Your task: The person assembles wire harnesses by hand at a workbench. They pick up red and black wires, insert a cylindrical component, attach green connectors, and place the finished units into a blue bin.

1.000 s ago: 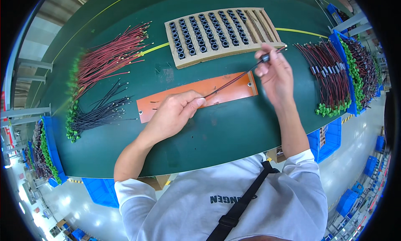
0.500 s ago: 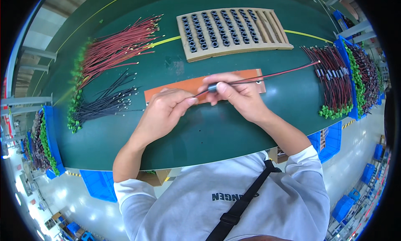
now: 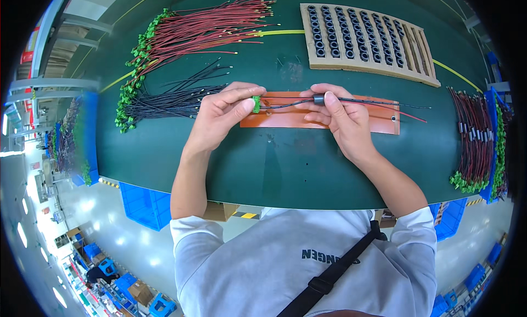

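My left hand [image 3: 222, 111] pinches a small green connector [image 3: 256, 104] between thumb and fingers. A black wire [image 3: 285, 105] and a red wire [image 3: 409, 115] run from it toward the right. Around these wires sits a black cylindrical core [image 3: 319, 99], which my right hand [image 3: 347, 116] grips between thumb and fingers. Past the core, the two wire ends spread slightly apart. Both hands are over an orange board [image 3: 296, 119] lying on the green table [image 3: 258, 168].
Red wires [image 3: 208, 28] and black wires [image 3: 170, 103] with green connectors lie left. A wooden rack [image 3: 368, 68] of black cores stands at the far right. Finished-looking wires with cores [image 3: 475, 133] lie at the right edge beside a blue bin [image 3: 487, 177].
My hands have moved apart, and the core now sits farther from my left hand. The green connector has come into sight at my left fingertips. The whole view has shifted.
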Available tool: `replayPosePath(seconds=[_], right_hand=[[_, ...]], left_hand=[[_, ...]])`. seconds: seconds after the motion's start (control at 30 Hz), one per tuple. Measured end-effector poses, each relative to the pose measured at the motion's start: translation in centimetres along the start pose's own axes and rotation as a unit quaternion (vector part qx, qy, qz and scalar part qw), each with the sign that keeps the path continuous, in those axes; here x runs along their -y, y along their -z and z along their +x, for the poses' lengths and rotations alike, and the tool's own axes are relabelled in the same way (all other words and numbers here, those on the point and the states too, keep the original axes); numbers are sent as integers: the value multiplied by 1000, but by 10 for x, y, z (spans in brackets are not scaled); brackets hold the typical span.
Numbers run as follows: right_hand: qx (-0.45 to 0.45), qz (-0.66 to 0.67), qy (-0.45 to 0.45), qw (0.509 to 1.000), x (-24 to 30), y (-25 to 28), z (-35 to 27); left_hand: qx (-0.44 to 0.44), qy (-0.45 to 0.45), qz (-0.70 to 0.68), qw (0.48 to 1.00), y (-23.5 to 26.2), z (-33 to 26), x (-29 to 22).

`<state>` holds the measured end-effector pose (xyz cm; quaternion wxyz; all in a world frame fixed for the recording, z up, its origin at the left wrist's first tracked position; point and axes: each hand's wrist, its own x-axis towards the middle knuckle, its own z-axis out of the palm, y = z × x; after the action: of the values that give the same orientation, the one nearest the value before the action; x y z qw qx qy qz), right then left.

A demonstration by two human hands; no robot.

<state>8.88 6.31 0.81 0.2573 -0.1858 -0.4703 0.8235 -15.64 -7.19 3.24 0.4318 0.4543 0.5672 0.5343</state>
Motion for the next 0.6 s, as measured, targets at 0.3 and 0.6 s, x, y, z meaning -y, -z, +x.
replayPosePath(seconds=[0.3,0.6], right_hand=[[-9,8,-3,1000,-9,4,-1],[-13,-12,12,1000,-11,4,0]], left_hand=[[-53,-6,88,995,-6,-1,11],[-75,-26,194,978,-16,-1,13]])
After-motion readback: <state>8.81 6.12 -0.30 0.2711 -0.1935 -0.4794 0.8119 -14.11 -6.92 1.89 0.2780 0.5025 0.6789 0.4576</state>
